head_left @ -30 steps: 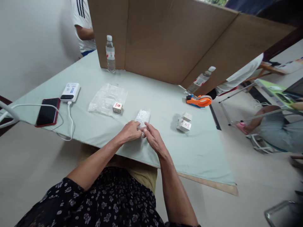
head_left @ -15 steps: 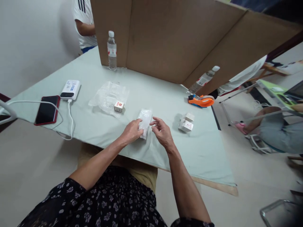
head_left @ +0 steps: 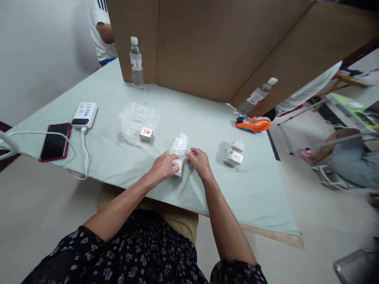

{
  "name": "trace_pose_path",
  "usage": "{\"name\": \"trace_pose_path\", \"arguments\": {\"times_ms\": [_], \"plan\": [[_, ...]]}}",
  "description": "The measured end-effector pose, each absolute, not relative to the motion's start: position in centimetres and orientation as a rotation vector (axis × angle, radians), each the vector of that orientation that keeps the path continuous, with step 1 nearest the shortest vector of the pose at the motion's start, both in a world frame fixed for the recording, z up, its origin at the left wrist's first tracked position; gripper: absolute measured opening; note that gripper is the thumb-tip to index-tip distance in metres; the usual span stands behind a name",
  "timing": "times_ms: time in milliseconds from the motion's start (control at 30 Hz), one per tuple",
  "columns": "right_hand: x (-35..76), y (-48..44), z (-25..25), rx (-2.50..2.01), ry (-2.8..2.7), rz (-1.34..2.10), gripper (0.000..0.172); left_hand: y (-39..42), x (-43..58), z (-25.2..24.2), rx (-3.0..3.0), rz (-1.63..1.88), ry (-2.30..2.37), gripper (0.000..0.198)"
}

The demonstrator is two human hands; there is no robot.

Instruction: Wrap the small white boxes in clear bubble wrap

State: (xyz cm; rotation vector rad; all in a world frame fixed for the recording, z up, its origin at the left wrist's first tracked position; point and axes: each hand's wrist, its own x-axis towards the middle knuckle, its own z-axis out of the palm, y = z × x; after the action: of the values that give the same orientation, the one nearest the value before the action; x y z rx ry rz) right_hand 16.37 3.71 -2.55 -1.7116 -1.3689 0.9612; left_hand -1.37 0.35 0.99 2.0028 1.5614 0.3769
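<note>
**Bubble-wrapped bundle lies between my hands**

The clear, oblong bundle of bubble wrap [head_left: 180, 144] lies on the pale green tablecloth [head_left: 248, 193], just right of my left hand [head_left: 164, 165] and just left of my right hand [head_left: 199, 161]. Its long axis runs away from my body, the far end leaning slightly right. My left is nearer its middle: thumb and forefinger parted, they rest on its near left part without closing round it. My right is nearly closed, fingertips together at the right edge, seemingly pinching the film; the curled fingers hide how firmly.
</note>
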Motion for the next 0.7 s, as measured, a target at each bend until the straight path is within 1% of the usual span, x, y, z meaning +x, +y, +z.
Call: {"name": "trace_pose_path", "arguments": {"times_ms": [100,200,367,567,633,700], "plan": [[15.4,5.7,-2.6,-1.664,-1.297,1.178,0.042,0.3,-1.4,0.7,1.997,0.382,1.574,0.042],[14.5,7.2,-2.6,-1.588,-1.291,1.255,0.033,0.2,-1.4,0.5,1.976,0.392,1.583,0.043],[13.7,7.5,-2.3,-1.488,-1.276,1.274,0.031,0.4,-1.5,0.2,1.952,0.443,1.565,0.041],[12.9,4.3,-1.8,-1.294,-1.139,1.237,0.031,0.4,-1.6,-0.1,1.934,0.519,1.529,0.035],[12.8,3.0,-1.6,-1.271,-1.169,1.233,0.032,0.1,-1.6,-0.3,1.862,0.590,1.554,0.039],[12.9,1.8,-1.5,-1.273,-1.221,1.217,0.032,-0.2,-1.6,-0.6,1.758,0.654,1.617,0.047]]}}
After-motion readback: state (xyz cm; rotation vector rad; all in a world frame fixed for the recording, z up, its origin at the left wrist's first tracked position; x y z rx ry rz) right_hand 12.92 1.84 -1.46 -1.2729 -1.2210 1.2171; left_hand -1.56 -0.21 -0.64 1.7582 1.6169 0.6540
